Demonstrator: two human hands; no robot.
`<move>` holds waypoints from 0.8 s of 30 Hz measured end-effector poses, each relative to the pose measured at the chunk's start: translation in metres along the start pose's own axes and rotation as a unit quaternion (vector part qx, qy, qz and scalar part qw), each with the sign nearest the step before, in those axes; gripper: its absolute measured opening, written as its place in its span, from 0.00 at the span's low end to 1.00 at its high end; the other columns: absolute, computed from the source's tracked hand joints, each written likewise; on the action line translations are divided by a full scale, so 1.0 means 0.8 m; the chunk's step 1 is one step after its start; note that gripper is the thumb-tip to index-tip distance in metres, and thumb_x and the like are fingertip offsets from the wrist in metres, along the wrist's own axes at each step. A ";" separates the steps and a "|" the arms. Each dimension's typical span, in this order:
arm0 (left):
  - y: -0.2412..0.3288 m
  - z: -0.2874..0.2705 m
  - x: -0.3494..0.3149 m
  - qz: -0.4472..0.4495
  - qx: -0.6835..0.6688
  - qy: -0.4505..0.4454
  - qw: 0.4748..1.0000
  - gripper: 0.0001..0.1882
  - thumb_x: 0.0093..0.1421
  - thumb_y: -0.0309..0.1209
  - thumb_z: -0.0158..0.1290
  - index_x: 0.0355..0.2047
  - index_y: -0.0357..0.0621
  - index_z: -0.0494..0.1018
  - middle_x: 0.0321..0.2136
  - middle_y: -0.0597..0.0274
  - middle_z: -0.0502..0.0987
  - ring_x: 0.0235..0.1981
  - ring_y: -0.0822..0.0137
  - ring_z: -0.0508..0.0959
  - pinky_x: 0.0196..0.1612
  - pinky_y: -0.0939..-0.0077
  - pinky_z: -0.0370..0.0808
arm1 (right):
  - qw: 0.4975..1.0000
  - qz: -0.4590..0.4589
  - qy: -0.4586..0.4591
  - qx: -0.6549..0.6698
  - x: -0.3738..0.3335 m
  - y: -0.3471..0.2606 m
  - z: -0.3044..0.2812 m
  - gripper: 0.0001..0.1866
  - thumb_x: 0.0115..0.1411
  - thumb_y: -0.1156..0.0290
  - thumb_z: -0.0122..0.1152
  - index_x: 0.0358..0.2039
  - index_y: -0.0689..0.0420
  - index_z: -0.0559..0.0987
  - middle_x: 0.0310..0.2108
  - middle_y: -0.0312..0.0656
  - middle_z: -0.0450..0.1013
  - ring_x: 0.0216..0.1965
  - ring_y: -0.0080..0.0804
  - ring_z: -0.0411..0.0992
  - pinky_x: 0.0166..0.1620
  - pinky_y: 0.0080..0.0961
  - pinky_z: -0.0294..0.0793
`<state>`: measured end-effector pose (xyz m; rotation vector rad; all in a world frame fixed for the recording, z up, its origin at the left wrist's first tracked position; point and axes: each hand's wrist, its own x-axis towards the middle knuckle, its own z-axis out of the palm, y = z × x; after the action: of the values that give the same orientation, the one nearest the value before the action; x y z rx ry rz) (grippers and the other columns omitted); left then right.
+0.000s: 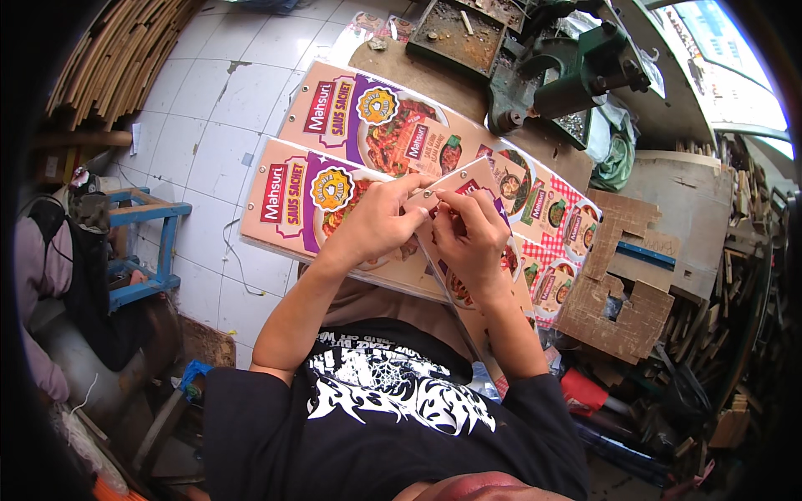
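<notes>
Both my hands meet at the corner of a tilted printed advertising sheet, which lies askew over other sheets. My left hand grips the sheet's left edge, thumb curled by the corner. At the same corner, the fingers of my right hand are pinched together; what lies between them is hidden. A metal eyelet shows between the two hands. Underneath are a nearer printed sheet and a farther printed sheet, both peach and purple with food pictures and eyelets in their left corners.
A dark green hand press stands at the table's far right, beside a metal tray of small parts. Cut cardboard lies to the right. On the left are a blue stool frame and stacked wooden strips.
</notes>
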<state>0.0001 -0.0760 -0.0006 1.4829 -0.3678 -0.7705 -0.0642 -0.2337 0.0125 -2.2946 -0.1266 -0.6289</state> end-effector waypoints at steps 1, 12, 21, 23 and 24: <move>0.003 -0.001 -0.001 -0.013 -0.010 -0.007 1.000 0.22 0.60 0.21 0.49 0.55 0.27 0.65 0.31 0.60 0.78 0.27 0.79 0.77 0.27 0.82 0.76 | 1.000 0.008 0.004 0.000 0.000 -0.002 -0.001 0.13 0.48 0.85 0.64 0.35 0.59 0.81 0.22 0.36 0.68 0.18 0.21 0.68 0.21 0.19 0.68; -0.003 0.000 0.001 -0.008 -0.004 -0.013 1.000 0.22 0.62 0.22 0.49 0.56 0.28 0.63 0.30 0.59 0.79 0.25 0.76 0.78 0.24 0.81 0.77 | 1.000 -0.024 -0.013 -0.006 0.002 0.001 -0.001 0.14 0.47 0.85 0.64 0.36 0.59 0.81 0.23 0.38 0.70 0.18 0.24 0.69 0.22 0.21 0.68; -0.003 0.001 0.000 -0.018 -0.045 -0.014 0.999 0.21 0.62 0.22 0.48 0.56 0.30 0.64 0.28 0.59 0.79 0.23 0.76 0.78 0.23 0.80 0.76 | 0.995 -0.045 -0.036 -0.080 0.002 -0.011 -0.003 0.14 0.47 0.83 0.64 0.37 0.62 0.79 0.23 0.42 0.67 0.20 0.36 0.69 0.23 0.31 0.69; -0.003 0.002 0.000 -0.019 -0.046 -0.016 0.999 0.21 0.62 0.22 0.48 0.56 0.30 0.64 0.28 0.59 0.79 0.23 0.75 0.78 0.23 0.80 0.76 | 0.994 -0.049 -0.036 -0.090 0.003 -0.012 -0.004 0.15 0.46 0.85 0.64 0.37 0.60 0.80 0.23 0.42 0.68 0.19 0.35 0.69 0.22 0.30 0.69; -0.004 0.003 0.000 -0.007 -0.030 -0.008 1.000 0.20 0.62 0.23 0.48 0.55 0.30 0.64 0.28 0.59 0.79 0.23 0.76 0.78 0.23 0.80 0.76 | 0.994 -0.049 -0.039 -0.092 0.004 -0.012 -0.004 0.15 0.46 0.85 0.63 0.37 0.60 0.80 0.23 0.42 0.67 0.19 0.35 0.69 0.23 0.30 0.69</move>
<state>-0.0018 -0.0774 -0.0031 1.4256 -0.3450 -0.7982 -0.0655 -0.2290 0.0223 -2.5035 -0.2278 -0.6235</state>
